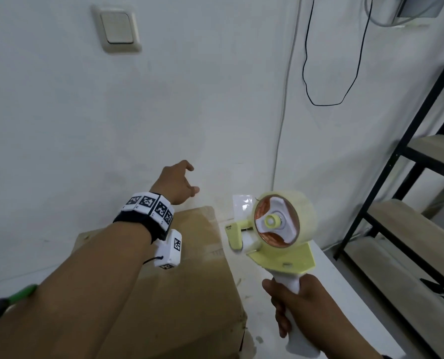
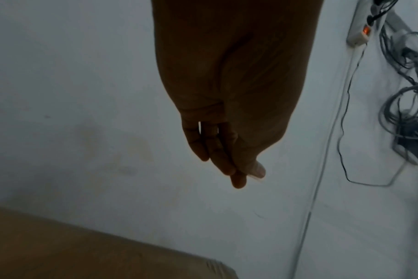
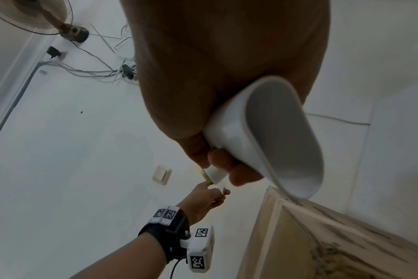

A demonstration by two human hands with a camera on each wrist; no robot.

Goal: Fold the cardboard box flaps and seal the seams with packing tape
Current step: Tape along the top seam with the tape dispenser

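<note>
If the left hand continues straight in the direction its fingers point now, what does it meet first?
Probably the white painted wall. The left hand reaches beyond the brown cardboard box, fingers loose and empty, and nothing shows between them and the wall, though depth is unclear.

Bare forearms; black strap (image 1: pixel 148 224) on left wrist, white tag blocks (image 1: pixel 151 204) above strap, white camera (image 1: pixel 169 248) below.

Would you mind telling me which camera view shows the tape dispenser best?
The head view: the whole tape dispenser shows, roll and frame, held up by the right hand beside the cardboard box. The right wrist view shows only its white handle; the left wrist view shows none of it.
</note>
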